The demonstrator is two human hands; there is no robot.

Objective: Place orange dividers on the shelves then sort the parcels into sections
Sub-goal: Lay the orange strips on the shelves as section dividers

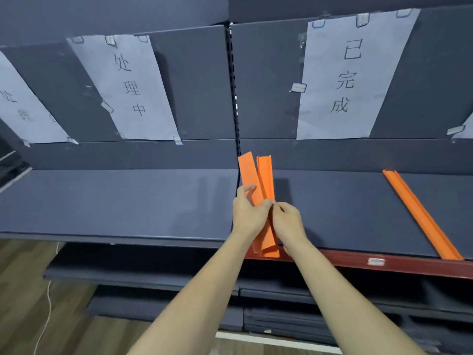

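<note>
Above the middle of the dark blue shelf (115,201) I hold a small bundle of orange dividers (258,175), fanned apart at the top. My left hand (248,211) grips the bundle from the left. My right hand (288,221) pinches the edge of the right-hand strip. One more orange divider (419,213) lies flat on the shelf at the right, running from the back panel to the red front edge. No parcels are in view.
Paper signs with Chinese characters (128,85) (350,73) are taped to the back panel. A black slotted upright (234,85) splits the two bays. Lower dark shelves (153,278) sit below, over a wooden floor (23,290) with a white cable.
</note>
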